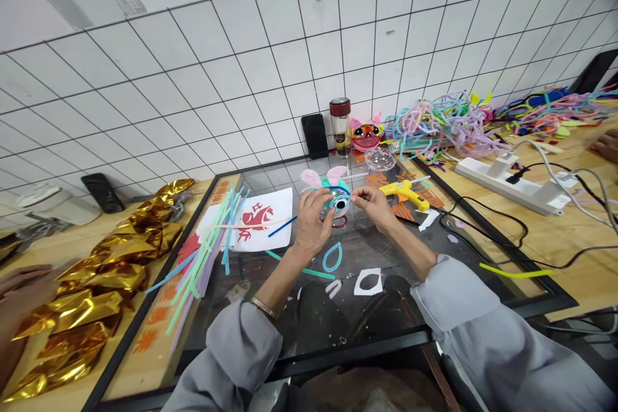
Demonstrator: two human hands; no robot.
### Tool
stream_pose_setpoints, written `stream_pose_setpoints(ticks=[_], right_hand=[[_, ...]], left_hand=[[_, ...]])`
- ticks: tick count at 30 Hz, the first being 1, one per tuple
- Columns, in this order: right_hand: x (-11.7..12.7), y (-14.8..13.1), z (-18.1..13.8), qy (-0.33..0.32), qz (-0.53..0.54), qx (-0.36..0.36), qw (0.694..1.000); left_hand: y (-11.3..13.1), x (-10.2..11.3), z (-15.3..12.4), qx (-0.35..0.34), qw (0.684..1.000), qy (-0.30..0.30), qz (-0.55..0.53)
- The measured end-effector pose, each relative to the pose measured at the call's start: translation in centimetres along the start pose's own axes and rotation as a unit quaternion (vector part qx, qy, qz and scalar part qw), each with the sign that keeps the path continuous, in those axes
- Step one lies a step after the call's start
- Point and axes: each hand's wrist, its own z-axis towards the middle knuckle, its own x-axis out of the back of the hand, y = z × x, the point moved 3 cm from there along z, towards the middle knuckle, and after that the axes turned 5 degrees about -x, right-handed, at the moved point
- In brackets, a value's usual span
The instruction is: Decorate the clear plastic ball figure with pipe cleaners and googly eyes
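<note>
My left hand (311, 219) is closed round a small round craft figure (338, 196) with pink pipe-cleaner ears, a turquoise rim and a big eye, held above the glass work surface (458, 232). My right hand (371, 203) pinches the figure's right side with thumb and fingers. A yellow hot glue gun (405, 192) lies just right of my right hand. Beneath the hands a turquoise pipe-cleaner loop (332, 257) and a white paper cut-out (369, 282) rest on the glass.
A bundle of pastel pipe cleaners (207, 244) and a white sheet with a red paper-cut (258, 219) lie to the left. Gold foil (96, 283) covers the wooden table, where another person's hand (19, 290) shows. A power strip (512, 183), cables, a jar (340, 125) and tangled pipe cleaners (444, 122) sit right.
</note>
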Motion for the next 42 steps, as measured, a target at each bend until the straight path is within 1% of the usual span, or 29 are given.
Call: stream_pose_setpoints(ticks=[5, 14, 23, 35, 42], right_hand=[[-0.09, 0.26, 0.13, 0.006, 0.015, 0.012, 1.0], [-0.15, 0.49, 0.27, -0.009, 0.054, 0.0, 0.999], [-0.65, 0.56, 0.19, 0.003, 0.085, -0.017, 0.996], [-0.78, 0.65, 0.12, 0.027, 0.095, -0.048, 0.994], [-0.94, 0.68, 0.14, 0.021, 0.081, -0.045, 0.995]], left_hand=[[-0.02, 0.04, 0.02, -0.003, 1.0, 0.006, -0.004], [0.12, 0.09, 0.06, -0.006, 1.0, 0.006, -0.006], [0.0, 0.04, 0.03, 0.0, 1.0, 0.007, -0.006], [-0.04, 0.05, -0.03, 0.002, 1.0, 0.006, -0.001], [-0.34, 0.08, -0.17, 0.025, 1.0, -0.005, -0.001]])
